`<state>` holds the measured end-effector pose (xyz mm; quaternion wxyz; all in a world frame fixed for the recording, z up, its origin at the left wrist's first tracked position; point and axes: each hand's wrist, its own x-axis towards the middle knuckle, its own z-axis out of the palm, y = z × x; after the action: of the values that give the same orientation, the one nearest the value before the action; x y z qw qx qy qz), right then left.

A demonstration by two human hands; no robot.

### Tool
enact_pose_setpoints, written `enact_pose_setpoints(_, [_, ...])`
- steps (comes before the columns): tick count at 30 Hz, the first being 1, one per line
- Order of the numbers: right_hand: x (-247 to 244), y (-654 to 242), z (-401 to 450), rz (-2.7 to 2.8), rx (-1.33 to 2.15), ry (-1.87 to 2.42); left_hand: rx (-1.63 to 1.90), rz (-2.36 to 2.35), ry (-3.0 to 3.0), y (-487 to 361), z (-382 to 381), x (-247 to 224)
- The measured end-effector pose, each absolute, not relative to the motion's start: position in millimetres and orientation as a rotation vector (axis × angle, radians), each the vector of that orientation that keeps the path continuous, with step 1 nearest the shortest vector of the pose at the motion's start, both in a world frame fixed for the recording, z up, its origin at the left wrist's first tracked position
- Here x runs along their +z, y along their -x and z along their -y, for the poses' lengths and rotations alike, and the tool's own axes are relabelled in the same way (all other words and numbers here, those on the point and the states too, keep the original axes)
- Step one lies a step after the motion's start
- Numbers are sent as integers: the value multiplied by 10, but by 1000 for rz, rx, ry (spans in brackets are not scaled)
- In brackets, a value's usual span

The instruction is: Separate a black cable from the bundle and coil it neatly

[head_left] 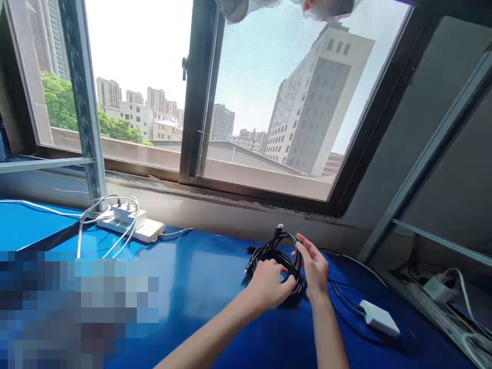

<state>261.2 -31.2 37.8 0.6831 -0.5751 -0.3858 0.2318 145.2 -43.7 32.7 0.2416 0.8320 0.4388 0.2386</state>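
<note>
- At far left on the blue table [200, 287], white cords [96, 215] run into a white power strip [130, 225] with plugs seated in it, close under the window sill [230, 197]. A blurred patch covers the table's near-left corner, so nothing can be told there.
- Right of centre, a black cable coil [277, 251] lies on the table, with one plug end sticking up at its far edge.
- The left hand [269, 284] is curled over the coil's near side, fingers closed on the loops; how firm the hold is cannot be told, since the fingertips are hidden under the strands.
- The right hand [313, 266] touches the coil's right side with fingers spread and mostly straight, steadying rather than clamping. The two hands are just beside each other, with the bundle between them.
- Farther right, loose black strands trail from the coil toward a white adapter [378, 318] lying near the table's right edge.
- Beyond that edge, lower down, another power strip [442, 302] and more cords sit on a shelf.
- Risks, as I judge them: the loops look loosely gathered, so lifting by one side could let them spring apart and tangle. The trailing strands could drag the adapter off the table edge if the coil is pulled leftward. The upright plug could snag a loop.
</note>
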Motion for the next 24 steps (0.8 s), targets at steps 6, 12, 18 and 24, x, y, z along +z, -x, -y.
enact_pose_setpoints(6, [607,-2361,364,1066,725,1017,756,-1103,-2264,-1359,497,570])
enact_pose_setpoints(12, [1152,-1814,353,1486,360,970,1291,-976,-1890,-962,259,938])
enact_pose_setpoints(18, [1416,-1428,283,1316,377,1125,1653,-707,-1773,-478,-39,1176])
enact_pose_setpoints(24, [1316,-1233,8,1277,627,1065,1964,-760,-1725,52,-268,1195])
